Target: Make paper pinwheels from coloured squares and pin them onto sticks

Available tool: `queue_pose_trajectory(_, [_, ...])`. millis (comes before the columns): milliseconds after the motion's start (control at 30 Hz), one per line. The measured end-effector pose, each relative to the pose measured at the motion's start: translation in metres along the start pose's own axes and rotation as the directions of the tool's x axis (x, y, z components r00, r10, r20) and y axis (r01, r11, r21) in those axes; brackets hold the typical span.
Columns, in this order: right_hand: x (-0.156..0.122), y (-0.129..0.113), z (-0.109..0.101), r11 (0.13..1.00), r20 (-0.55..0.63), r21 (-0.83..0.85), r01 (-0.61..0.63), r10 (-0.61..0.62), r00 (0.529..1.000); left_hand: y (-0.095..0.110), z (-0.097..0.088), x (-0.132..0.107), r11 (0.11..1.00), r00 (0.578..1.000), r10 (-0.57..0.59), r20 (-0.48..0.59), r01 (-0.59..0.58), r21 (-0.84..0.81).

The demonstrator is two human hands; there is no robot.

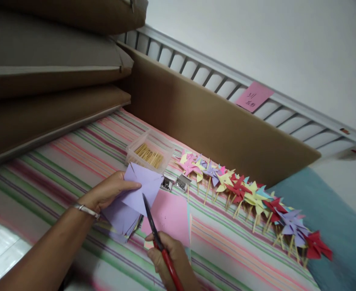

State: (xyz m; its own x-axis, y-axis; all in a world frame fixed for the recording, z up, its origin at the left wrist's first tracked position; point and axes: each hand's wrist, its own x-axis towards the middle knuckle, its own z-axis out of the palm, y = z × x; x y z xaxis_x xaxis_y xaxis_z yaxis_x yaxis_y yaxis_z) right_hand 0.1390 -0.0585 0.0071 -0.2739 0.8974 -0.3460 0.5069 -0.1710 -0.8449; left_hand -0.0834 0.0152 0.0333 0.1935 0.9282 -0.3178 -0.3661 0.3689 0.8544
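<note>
Holding a lilac paper square up off the striped cloth, the person's left hand pinches its left edge between thumb and fingers. The sheet hangs flat and tilted toward the camera. That lifted hold appears to leave both faces free for the scissors, whose dark blades point up at the square's lower edge near its middle. Whether the tip touches the paper cannot be told.

The right hand is curled shut around the red handles, low in the picture and partly cut off by the frame.

Directly under the left hand lies a stack of lilac sheets, with pink paper just beside it, both within easy reach. A clear tub of wooden sticks sits just behind the square, and two metal clips lie to its right.

Finished-looking pinwheels in pink, yellow, red and lilac lie in a row along the foot of a cardboard sheet, which leans against the wall. The row probably sits there to stay out of the working area. A pink sticky note is stuck above the cardboard.
</note>
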Motion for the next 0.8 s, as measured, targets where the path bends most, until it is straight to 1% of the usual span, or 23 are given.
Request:
queue_pose_trajectory(233, [-0.002, -0.003, -0.001, 1.000, 0.044, 0.024, -0.001, 0.000, 0.999, 0.000, 0.001, 0.001, 1.000, 1.000, 0.007, -0.001, -0.007, 0.002])
queue_pose_trajectory(500, [-0.001, -0.011, -0.003, 0.999, 0.043, -0.029, -0.022, 0.023, 0.999, -0.001, -0.003, 0.003, 1.000, 1.000, -0.005, 0.021, 0.005, 0.003])
queue_pose_trajectory(633, [0.000, -0.008, -0.001, 0.997, 0.036, -0.072, 0.016, -0.013, 0.999, -0.002, -0.003, 0.003, 1.000, 1.000, 0.000, 0.023, 0.000, 0.016])
queue_pose_trajectory(733, [0.001, -0.004, -0.002, 0.991, 0.034, -0.127, 0.043, -0.039, 0.999, -0.003, -0.005, 0.004, 0.999, 1.000, 0.022, -0.006, -0.022, 0.024])
queue_pose_trajectory(800, [0.001, -0.002, -0.007, 0.982, 0.047, -0.176, 0.070, -0.062, 0.997, -0.003, -0.008, 0.005, 0.999, 0.998, 0.046, -0.044, -0.045, 0.016])
